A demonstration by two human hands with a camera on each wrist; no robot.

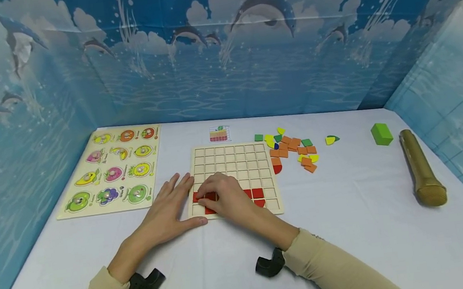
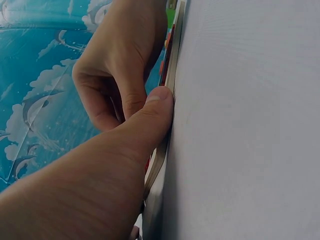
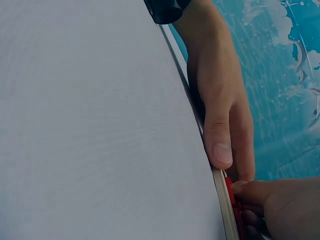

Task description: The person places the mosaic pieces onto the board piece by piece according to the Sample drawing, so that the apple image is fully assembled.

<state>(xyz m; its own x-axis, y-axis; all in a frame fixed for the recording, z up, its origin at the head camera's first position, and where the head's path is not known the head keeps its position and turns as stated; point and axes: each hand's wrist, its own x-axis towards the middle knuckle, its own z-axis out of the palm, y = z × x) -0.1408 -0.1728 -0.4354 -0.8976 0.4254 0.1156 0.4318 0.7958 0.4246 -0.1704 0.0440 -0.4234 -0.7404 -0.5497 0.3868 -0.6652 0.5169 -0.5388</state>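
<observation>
A wooden grid board (image 1: 273,202) lies on the white table, with several red tiles (image 1: 258,193) in its lower rows. My left hand (image 1: 166,215) lies along the board's left edge, fingers spread and nearly straight, thumb (image 2: 159,100) at the near corner. Over the lower left of the grid, my right hand (image 1: 229,197) has curled fingers and pinches a red tile (image 1: 211,196); its fingers partly cover that tile. In the right wrist view, the right fingers (image 3: 250,190) meet the red pieces at the board's edge. A small pattern card (image 1: 219,134) lies behind the board.
Loose orange, green and yellow pieces (image 1: 295,142) are scattered right of the board. A fruit puzzle board (image 1: 109,171) lies at the left. Farther right are a green block (image 1: 381,134) and a gold microphone (image 1: 423,169). Dolphin-print curtains (image 1: 223,78) enclose the table.
</observation>
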